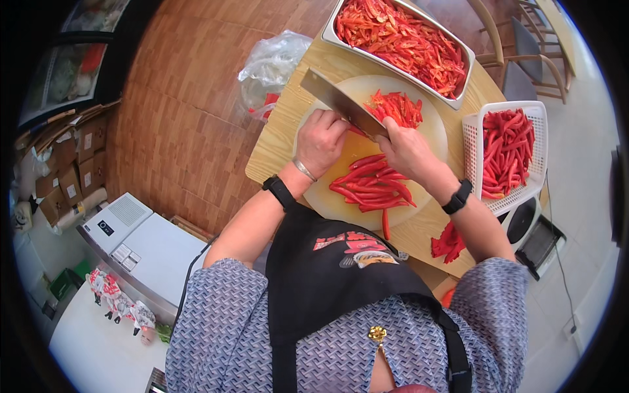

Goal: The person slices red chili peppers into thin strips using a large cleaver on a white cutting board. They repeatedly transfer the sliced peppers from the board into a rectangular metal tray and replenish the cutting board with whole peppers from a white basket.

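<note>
My right hand (412,150) grips the handle of a Chinese cleaver (341,100), its broad blade slanting up to the left over a round cutting board (430,115). Close against the blade, my left hand (320,137) has its fingers curled on a red chili, mostly hidden; a bit of red shows between the hand and the blade. Sliced red chilies (397,109) lie heaped beyond the blade. Nearer my body, a bunch of whole red chilies (371,184) rests on the board, with a single chili (385,225) pointing towards my apron.
A steel pan (388,58) of cut chilies stands at the table's far edge. To the right is a white plastic basket (471,152) of whole chilies. A red cloth or glove (447,243) lies near my right forearm. A clear plastic bag (275,61) sits beyond the wooden table's (268,157) left edge.
</note>
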{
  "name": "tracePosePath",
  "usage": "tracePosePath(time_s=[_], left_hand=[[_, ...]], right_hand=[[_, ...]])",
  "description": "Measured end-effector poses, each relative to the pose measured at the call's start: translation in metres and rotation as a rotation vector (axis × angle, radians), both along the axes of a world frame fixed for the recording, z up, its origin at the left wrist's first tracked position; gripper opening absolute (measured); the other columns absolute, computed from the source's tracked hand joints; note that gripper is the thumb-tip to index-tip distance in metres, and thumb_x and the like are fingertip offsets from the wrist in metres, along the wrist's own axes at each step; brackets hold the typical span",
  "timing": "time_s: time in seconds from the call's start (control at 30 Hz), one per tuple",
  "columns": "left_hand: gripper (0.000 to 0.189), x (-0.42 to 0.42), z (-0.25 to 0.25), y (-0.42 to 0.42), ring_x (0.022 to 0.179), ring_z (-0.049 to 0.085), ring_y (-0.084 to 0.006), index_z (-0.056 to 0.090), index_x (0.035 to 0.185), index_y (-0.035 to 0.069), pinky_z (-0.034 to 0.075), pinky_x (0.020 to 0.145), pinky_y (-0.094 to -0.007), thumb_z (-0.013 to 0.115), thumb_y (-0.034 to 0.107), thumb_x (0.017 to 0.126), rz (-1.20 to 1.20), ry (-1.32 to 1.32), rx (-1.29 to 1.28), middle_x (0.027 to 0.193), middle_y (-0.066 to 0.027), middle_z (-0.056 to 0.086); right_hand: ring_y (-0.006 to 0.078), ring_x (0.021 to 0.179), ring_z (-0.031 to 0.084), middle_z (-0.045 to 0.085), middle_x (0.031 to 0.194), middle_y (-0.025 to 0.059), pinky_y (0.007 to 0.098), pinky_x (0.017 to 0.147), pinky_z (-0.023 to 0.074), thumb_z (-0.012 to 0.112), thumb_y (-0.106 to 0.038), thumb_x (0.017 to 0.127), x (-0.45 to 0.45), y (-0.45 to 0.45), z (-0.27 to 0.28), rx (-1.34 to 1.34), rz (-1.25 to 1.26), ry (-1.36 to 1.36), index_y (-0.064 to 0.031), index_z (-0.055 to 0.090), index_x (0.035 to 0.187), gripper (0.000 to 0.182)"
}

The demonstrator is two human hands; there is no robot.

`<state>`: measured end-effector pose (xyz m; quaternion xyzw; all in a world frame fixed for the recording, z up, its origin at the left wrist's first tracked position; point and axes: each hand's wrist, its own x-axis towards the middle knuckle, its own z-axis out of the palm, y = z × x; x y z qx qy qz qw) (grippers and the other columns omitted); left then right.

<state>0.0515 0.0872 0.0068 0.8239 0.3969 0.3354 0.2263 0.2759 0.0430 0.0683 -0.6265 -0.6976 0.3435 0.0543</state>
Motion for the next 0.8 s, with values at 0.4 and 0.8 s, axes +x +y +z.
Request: tracePosePath(time_s=[0.4,0.8], left_hand=[[0.015,-0.002,-0.004,-0.003,0.091,0.064,-0.0312,0.071,0.091,0.007,0.054,0.076,-0.041,0.076,0.0,0.078,-0.017,-0.01,0.001,0.093,-0.0085,0.065],[0.016,-0.012,-0.008,-0.001,0.091,0.065,-0.0321,0.071,0.094,0.007,0.055,0.077,-0.0412,0.072,0.0,0.08,-0.071,0.002,0.041,0.098,-0.0094,0.068]], right_hand=[[0.0503,0.086,0.067,0.07,0.087,0.0287,0.0562,0.074,0.0531,0.064,-0.015,0.099,0.001,-0.004,0.002,-0.044,0.005,0.002,0.0008,0.05,0.107,0.022],[0.0486,0.089,0.069,0.071,0.089,0.0293,0.051,0.077,0.0543,0.064,-0.012,0.098,0.01,0.006,0.015,-0.138,0.008,0.114,0.0053,0.056,0.113,0.024]])
